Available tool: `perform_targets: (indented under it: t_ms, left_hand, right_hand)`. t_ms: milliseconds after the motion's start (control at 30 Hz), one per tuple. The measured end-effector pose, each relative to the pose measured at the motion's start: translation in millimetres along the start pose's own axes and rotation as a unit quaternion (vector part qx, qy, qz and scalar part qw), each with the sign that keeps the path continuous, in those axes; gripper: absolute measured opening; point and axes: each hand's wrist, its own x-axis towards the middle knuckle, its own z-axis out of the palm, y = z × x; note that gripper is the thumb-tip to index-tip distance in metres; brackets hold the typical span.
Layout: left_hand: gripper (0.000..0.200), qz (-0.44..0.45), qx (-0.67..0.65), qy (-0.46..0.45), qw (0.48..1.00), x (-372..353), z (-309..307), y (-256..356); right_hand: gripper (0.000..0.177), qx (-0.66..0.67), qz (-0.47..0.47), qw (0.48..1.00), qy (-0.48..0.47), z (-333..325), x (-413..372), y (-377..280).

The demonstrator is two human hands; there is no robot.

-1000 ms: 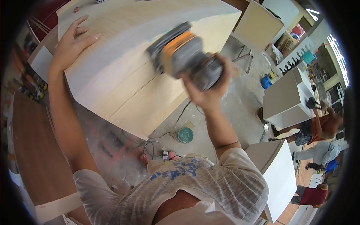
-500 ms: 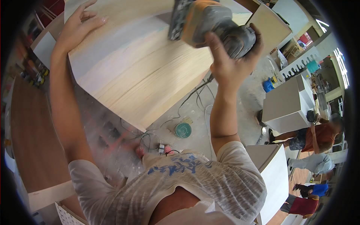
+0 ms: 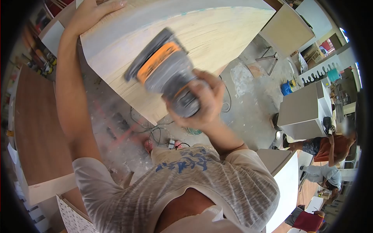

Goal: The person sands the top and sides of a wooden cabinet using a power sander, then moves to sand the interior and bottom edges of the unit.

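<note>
A pale wooden panel [image 3: 155,66] with fine grain lines and a greyish band fills the upper middle. My right hand [image 3: 204,99] is wrapped round the grey and black body of an orange-banded power sander [image 3: 167,70]. The sander is tilted over the lower left part of the panel, slightly blurred; whether its pad touches the wood I cannot tell. At the upper left, my left hand [image 3: 91,13] rests on the panel's edge, its visible fingers stretched along the surface and nothing seen in them.
Cables [image 3: 155,134] lie on the dusty floor near my feet. A brown board [image 3: 37,124] stands at left. At right are a white cabinet [image 3: 301,112], a blue container [image 3: 286,88] and several co-workers, one in an orange-red shirt [image 3: 334,147].
The sander in my right hand has moved left and down towards me, and its body has turned. My left hand appears slightly higher, near the top edge of view.
</note>
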Motion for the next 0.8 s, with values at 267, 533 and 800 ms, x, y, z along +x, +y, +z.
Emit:
perform_targets:
  t_ms: [267,533,800]
  left_hand:
    - [0.080,-0.018,-0.019,0.001,1.000,1.8,2.9,0.9]
    - [0.078,-0.019,-0.001,-0.001,1.000,3.1,-0.2,-0.9]
    - [0.075,-0.048,-0.051,0.044,0.997,11.5,6.9,2.0]
  right_hand:
    - [0.080,-0.032,0.006,0.997,-0.065,-8.1,-10.6,11.5]
    - [0.077,-0.041,-0.047,0.996,-0.060,-4.9,-6.6,13.9]
    - [0.081,0.149,0.228,0.944,0.186,-10.1,66.4,42.9]
